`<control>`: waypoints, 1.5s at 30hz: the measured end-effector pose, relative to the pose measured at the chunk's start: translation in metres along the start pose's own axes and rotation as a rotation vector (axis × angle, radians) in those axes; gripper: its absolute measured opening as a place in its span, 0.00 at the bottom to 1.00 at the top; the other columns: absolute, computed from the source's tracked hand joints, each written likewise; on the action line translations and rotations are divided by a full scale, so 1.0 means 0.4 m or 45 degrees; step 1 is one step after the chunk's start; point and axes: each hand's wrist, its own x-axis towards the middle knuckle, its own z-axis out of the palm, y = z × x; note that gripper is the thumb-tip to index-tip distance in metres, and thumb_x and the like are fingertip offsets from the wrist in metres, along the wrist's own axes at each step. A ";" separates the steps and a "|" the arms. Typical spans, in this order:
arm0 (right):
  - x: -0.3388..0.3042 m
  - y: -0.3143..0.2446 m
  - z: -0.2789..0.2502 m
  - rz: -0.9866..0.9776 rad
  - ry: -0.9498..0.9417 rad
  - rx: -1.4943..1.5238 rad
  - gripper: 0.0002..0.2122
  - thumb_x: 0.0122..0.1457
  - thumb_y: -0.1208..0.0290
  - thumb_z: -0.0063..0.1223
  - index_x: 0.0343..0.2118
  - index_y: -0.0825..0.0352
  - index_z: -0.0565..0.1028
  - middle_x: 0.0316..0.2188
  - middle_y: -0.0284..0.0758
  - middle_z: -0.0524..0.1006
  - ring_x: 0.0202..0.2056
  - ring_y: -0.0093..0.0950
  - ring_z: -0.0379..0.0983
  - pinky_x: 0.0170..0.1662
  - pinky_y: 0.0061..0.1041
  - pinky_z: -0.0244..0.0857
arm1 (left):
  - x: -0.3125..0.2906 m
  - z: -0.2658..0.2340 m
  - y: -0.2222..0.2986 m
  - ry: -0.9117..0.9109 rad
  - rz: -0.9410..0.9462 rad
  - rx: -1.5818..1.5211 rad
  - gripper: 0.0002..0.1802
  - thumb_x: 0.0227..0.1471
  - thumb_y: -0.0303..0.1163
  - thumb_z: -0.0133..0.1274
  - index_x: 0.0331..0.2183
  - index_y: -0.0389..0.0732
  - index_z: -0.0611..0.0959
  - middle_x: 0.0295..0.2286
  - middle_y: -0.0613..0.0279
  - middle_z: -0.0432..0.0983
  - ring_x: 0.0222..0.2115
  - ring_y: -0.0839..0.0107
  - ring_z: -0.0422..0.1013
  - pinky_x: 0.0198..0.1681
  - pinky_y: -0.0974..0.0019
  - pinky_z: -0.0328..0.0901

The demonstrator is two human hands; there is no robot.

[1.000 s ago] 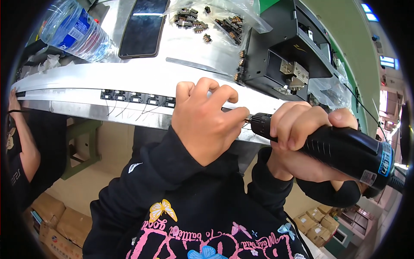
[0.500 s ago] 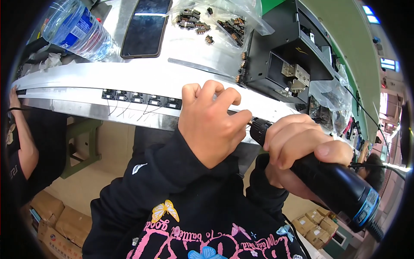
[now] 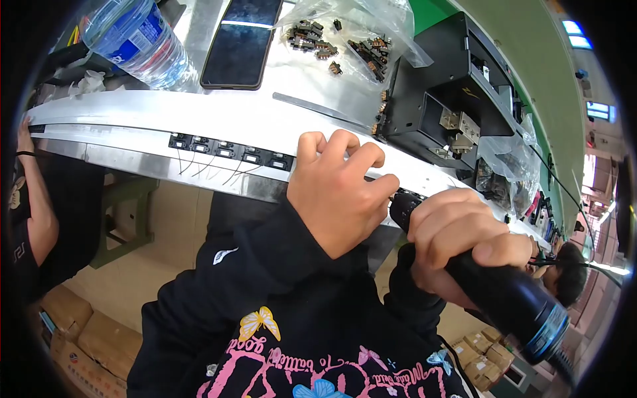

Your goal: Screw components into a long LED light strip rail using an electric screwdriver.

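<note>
Right hand (image 3: 458, 232) clenches black cylindrical power screwdriver (image 3: 501, 288), probably for control; left hand (image 3: 342, 192) curls beside its nose over long white strip (image 3: 133, 109), likely steadying; can't tell what it pinches.

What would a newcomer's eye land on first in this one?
Probably the black electric screwdriver gripped in the right hand at lower right, its nose close to the left hand at centre. Next, likely the clear plastic bottle at upper left, with a dark smartphone just right of it.
</note>
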 end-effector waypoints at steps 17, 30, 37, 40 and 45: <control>-0.050 -0.037 0.001 -0.074 -0.157 -0.068 0.16 0.57 0.75 0.53 0.45 0.65 0.62 0.26 0.46 0.77 0.22 0.37 0.75 0.24 0.38 0.75 | -0.002 0.020 -0.007 0.041 0.008 0.072 0.11 0.35 0.31 0.67 0.27 0.53 0.85 0.35 0.77 0.76 0.41 0.66 0.69 0.44 0.56 0.57; -0.030 -0.025 -0.012 -0.085 -0.140 -0.025 0.13 0.61 0.75 0.52 0.42 0.66 0.59 0.27 0.47 0.77 0.22 0.38 0.75 0.24 0.37 0.75 | 0.000 0.018 -0.004 0.052 0.016 0.049 0.11 0.34 0.30 0.66 0.27 0.53 0.84 0.34 0.77 0.76 0.40 0.67 0.69 0.44 0.56 0.57; -0.031 -0.030 -0.021 -0.082 -0.185 -0.019 0.12 0.61 0.75 0.50 0.42 0.66 0.59 0.27 0.47 0.77 0.22 0.38 0.75 0.24 0.37 0.75 | 0.001 0.017 -0.003 0.065 0.015 0.040 0.12 0.34 0.30 0.66 0.27 0.53 0.84 0.34 0.77 0.76 0.40 0.67 0.69 0.44 0.57 0.57; -0.051 -0.030 -0.014 -0.092 -0.170 -0.045 0.13 0.60 0.75 0.51 0.44 0.65 0.60 0.28 0.47 0.77 0.22 0.38 0.76 0.24 0.37 0.75 | 0.002 0.018 -0.004 0.052 0.018 0.042 0.12 0.34 0.30 0.66 0.27 0.53 0.84 0.34 0.77 0.76 0.40 0.67 0.69 0.44 0.57 0.57; -0.055 -0.026 0.011 -0.116 -0.101 -0.071 0.16 0.58 0.74 0.56 0.45 0.64 0.61 0.27 0.46 0.78 0.22 0.37 0.76 0.24 0.37 0.75 | -0.002 0.026 -0.007 0.088 0.019 0.062 0.11 0.33 0.30 0.66 0.26 0.53 0.84 0.33 0.77 0.76 0.39 0.67 0.69 0.43 0.57 0.57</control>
